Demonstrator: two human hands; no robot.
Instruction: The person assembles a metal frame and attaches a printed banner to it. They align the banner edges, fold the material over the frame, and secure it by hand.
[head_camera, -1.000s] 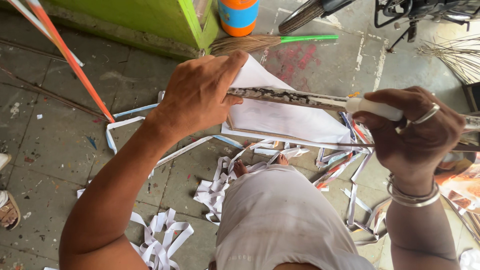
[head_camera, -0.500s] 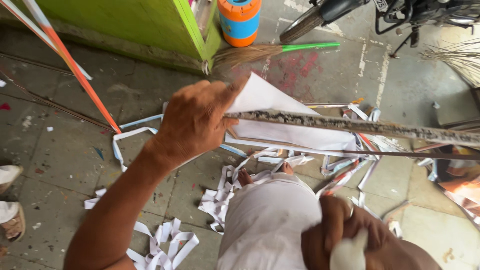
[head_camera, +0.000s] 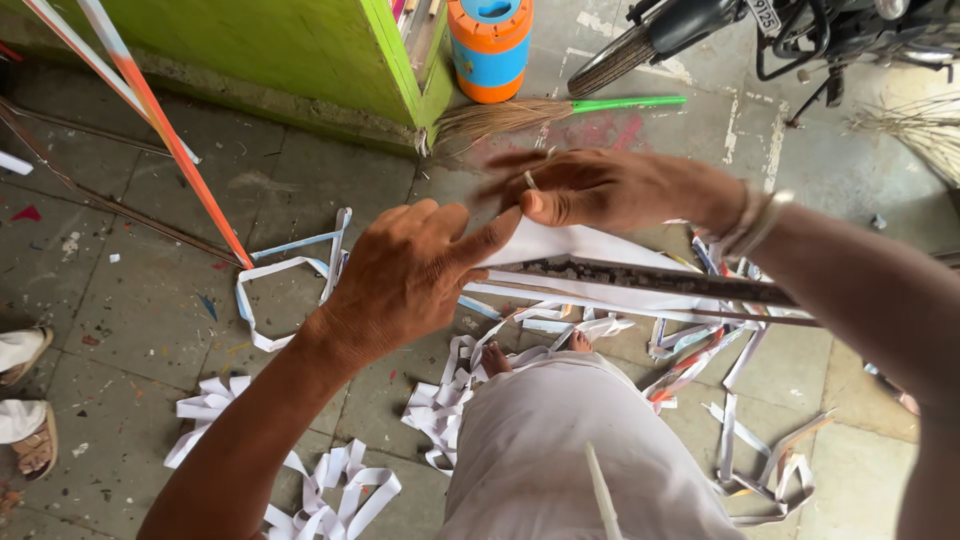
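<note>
Head view: left hand (head_camera: 415, 275) and right hand (head_camera: 600, 190) pinch white paper (head_camera: 570, 243).

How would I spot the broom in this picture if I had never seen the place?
Start at the green wall along the top and follow it right to its corner, where an orange and blue drum stands. The broom lies flat on the floor just below that drum, beyond the right hand. Its bright green handle and tan bristle fan set it apart from the white paper strips.
</note>
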